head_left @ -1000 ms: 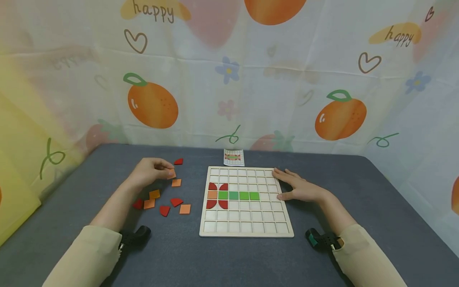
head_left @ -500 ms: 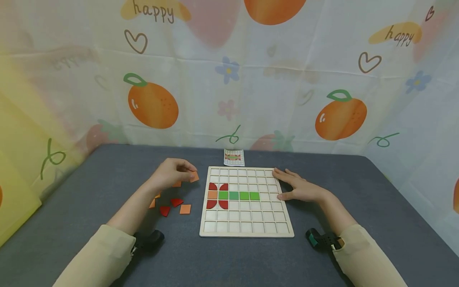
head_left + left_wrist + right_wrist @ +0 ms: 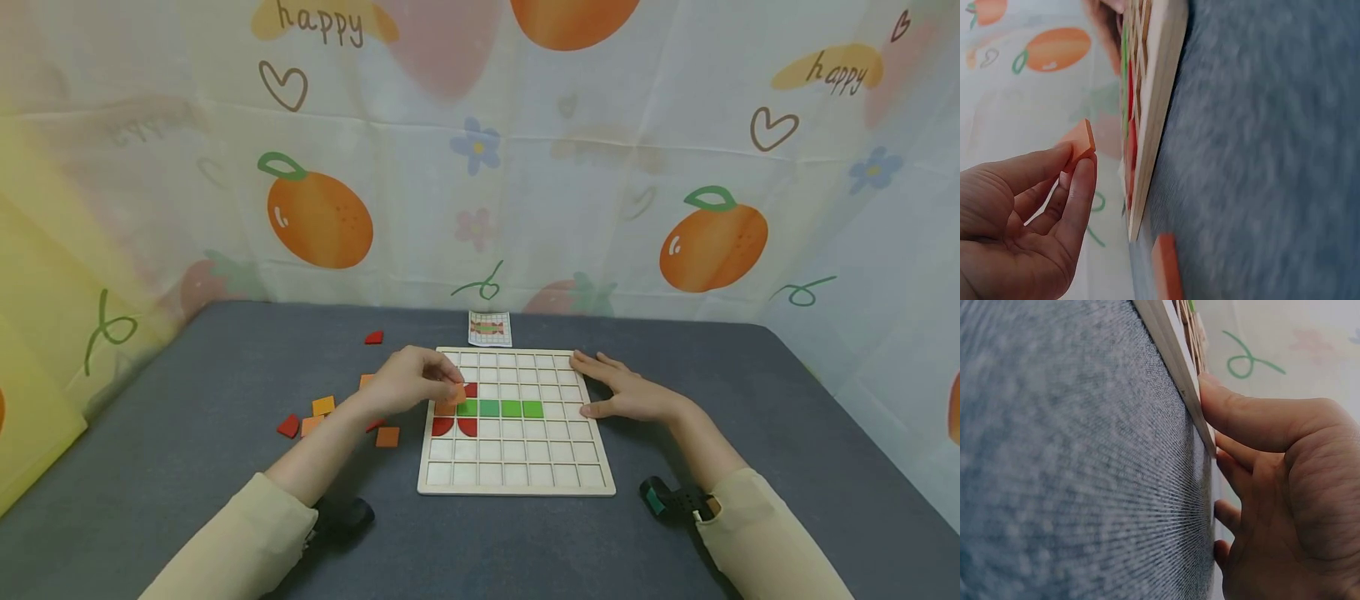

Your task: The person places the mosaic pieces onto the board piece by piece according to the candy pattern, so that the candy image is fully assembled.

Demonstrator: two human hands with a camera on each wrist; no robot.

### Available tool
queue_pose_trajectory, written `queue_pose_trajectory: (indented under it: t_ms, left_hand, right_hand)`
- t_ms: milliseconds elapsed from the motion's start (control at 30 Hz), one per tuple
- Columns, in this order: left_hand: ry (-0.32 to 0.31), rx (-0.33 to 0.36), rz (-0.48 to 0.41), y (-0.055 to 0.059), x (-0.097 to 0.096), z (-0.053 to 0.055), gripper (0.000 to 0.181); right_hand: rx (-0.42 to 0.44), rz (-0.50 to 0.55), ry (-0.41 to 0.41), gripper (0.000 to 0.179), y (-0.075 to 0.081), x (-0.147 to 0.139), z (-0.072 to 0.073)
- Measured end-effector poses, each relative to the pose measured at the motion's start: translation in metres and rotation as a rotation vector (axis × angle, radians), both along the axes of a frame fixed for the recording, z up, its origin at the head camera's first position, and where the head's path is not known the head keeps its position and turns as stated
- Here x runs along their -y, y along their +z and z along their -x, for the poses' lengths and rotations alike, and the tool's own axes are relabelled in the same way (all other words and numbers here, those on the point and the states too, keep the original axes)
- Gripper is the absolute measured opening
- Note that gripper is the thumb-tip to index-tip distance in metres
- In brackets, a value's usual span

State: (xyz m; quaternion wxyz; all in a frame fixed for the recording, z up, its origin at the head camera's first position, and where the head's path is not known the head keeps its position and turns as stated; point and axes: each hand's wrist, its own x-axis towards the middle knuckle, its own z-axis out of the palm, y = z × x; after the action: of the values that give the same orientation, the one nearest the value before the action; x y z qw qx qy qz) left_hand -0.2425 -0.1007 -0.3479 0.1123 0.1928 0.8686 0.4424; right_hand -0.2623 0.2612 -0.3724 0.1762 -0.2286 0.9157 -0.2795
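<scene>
My left hand (image 3: 412,379) pinches an orange square tile (image 3: 461,393) between thumb and fingertips, above the left part of the white gridded board (image 3: 517,477). In the left wrist view the tile (image 3: 1083,142) is tilted and clear of the board's edge. A row of green squares (image 3: 511,409) lies in the board's cells, with an orange square (image 3: 445,410) at its left end. Red rounded pieces (image 3: 467,427) sit around that end; the upper left one is hidden by my hand. My right hand (image 3: 630,393) rests on the board's right edge, fingers extended, thumb touching the rim.
Left of the board lie loose pieces: an orange square (image 3: 387,437), a yellow-orange square (image 3: 323,406), a red piece (image 3: 288,426) and another red piece (image 3: 373,337). My left forearm covers some. Behind the board lies a small pattern card (image 3: 490,330). A printed curtain (image 3: 570,192) hangs behind.
My left hand has carried the orange square tile rightward from the loose pieces to over the board's left side. The right hand has stayed on the board's edge.
</scene>
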Motion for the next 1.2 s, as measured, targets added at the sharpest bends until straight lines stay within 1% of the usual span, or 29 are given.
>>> queue_pose_trajectory:
  t_ms: [100, 233, 333, 533, 667, 733, 900, 1033, 1200]
  left_hand:
    - [-0.011, -0.007, 0.007, -0.005, -0.009, 0.000, 0.012]
    - [-0.024, 0.031, -0.007, -0.011, -0.020, 0.000, 0.011]
    - [-0.036, 0.051, -0.004, -0.013, -0.027, -0.002, 0.010]
    - [-0.076, 0.030, -0.001, -0.016, -0.039, -0.007, 0.008]
    - [-0.073, 0.029, -0.013, -0.018, -0.044, -0.009, 0.007]
    - [-0.069, 0.010, -0.007, -0.019, -0.046, -0.010, 0.006]
    - [-0.062, -0.058, 0.033, -0.018, -0.050, -0.012, 0.005]
    - [-0.055, -0.069, 0.061, -0.018, -0.050, -0.012, 0.004]
    - [-0.071, -0.065, 0.105, -0.020, -0.050, -0.012, 0.002]
  right_hand:
    - [0.000, -0.002, 0.001, 0.091, 0.000, 0.000, 0.000]
    - [-0.003, -0.008, 0.004, 0.091, 0.001, 0.001, 0.000]
    - [-0.006, -0.013, 0.005, 0.091, 0.000, 0.001, 0.001]
    - [-0.015, -0.019, 0.011, 0.091, -0.001, 0.000, 0.002]
    - [-0.015, -0.017, 0.013, 0.091, -0.001, -0.001, 0.002]
    - [-0.013, -0.016, 0.013, 0.091, -0.001, -0.001, 0.002]
    - [-0.011, -0.016, 0.012, 0.091, -0.001, -0.001, 0.002]
    - [-0.013, -0.014, 0.011, 0.091, -0.001, -0.001, 0.002]
    - [-0.012, -0.008, 0.011, 0.090, -0.001, -0.001, 0.002]
